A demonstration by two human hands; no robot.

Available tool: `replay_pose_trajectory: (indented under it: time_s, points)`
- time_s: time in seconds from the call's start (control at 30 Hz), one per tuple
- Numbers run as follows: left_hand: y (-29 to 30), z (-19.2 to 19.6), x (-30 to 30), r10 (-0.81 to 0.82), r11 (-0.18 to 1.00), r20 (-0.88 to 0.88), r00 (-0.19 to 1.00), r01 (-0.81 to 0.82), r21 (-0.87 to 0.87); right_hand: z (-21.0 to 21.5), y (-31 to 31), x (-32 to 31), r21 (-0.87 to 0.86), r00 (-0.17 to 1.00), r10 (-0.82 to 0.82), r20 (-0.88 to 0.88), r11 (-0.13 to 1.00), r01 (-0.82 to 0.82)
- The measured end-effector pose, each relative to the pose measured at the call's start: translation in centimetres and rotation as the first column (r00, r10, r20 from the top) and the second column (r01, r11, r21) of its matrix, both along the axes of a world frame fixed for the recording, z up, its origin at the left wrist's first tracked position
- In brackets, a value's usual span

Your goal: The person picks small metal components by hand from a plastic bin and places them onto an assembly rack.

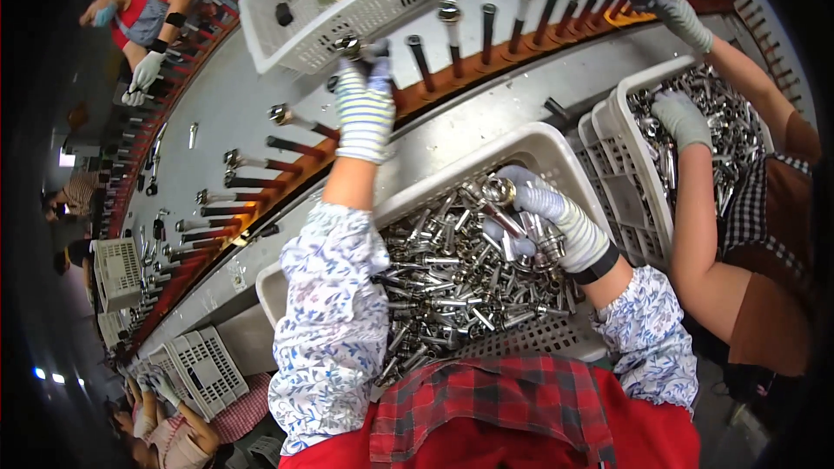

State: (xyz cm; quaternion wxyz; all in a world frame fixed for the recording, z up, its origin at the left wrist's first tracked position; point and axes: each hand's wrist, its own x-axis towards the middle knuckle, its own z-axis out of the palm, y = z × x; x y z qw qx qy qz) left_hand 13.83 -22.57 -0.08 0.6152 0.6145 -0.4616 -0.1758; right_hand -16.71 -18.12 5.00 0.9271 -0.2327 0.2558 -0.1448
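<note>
— How many white perforated plastic crates (556, 149) hold shiny metal fittings (452, 282)?

— Two: one under the right hand (543, 217), one (627, 95) just to its right. A third white crate (287, 43) sits beside the left hand (365, 108), holding no fittings that I can see.

— And the fittings themselves?

— Too many to count; heaps in both.

— Gloved hands?

— Two of the wearer's own, two of the neighbouring person's (682, 117) to the right.

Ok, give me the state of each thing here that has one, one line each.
Left hand: gloved, closed on a shiny metal fitting by the rod rack.
Right hand: gloved, gripping several metal fittings.
Grey plastic crate: part full of fittings.
Dark rack rods: some capped, some bare.
</note>
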Motion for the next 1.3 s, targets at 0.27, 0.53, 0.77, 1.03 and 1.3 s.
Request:
replay_pose_trajectory:
  time_s: [0.27,0.53,0.77,1.03,1.3]
  points:
    - [5.8,0.9,2.6,0.124,0.875,0.214,0.969,-0.208,0.437,0.8,0.0,1.3,0.032,0.982,0.022,0.188,0.999,-0.028]
    - [16.6,7.3,-13.2,-0.223,0.928,-0.276,0.935,0.291,0.234,0.8,0.6,1.5,-0.096,0.988,-0.007,0.153,0.995,0.021]
    - [15.2,4.9,-16.9,-0.146,0.984,-0.74,0.656,0.171,-0.043,-2.4,3.1,2.6,-0.248,0.995,-0.02,0.102,0.968,0.045]
    - [8.5,8.8,-10.8,-0.21,0.968,-0.447,0.869,0.248,0.027,-0.6,0.1,1.6,-0.376,0.98,0.14,-0.139,0.908,-0.183]
    - [1.2,3.6,-3.4,0.012,0.976,-0.231,0.973,-0.062,-0.21,-1.0,0.4,2.1,-0.38,0.948,0.222,-0.229,0.876,-0.297]
